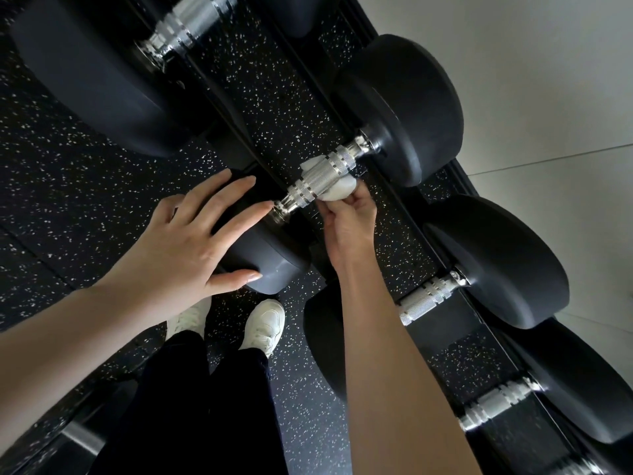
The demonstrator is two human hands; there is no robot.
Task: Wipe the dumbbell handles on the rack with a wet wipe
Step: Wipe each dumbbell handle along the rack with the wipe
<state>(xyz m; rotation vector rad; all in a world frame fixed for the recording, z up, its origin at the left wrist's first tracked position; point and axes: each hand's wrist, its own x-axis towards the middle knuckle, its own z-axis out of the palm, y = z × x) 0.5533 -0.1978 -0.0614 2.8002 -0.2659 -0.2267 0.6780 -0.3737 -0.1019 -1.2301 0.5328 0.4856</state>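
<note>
Directly below: a dumbbell rack [445, 337] is seen from above, with black dumbbells laid side by side across its rails.
Dumbbell being cleaned: it is laid across the rack in the middle of the view, its near weight [270, 258] turned toward the person and its far weight [404, 108] toward a pale surface [548, 97].
Handle: a ridged silver handle [318, 181] is shown between the two weights.
Wet wipe: a white wet wipe [335, 193] is wrapped beneath the handle near its middle, with folds seen on both sides of the bar.
Right hand: the wipe is pinched in the curled fingers of the right hand [346, 221], which is held just beside the handle.
Left hand: the left hand [191, 241] is laid flat on the near weight, fingers straight and spread; nothing is held.
Neighbouring handles: two more silver handles [426, 298] are seen to the right, untouched.
Floor: black rubber floor [68, 200] flecked with white is shown under the rack.
Person: dark trousers [191, 406] and white shoes [263, 327] are seen below the hands.
</note>
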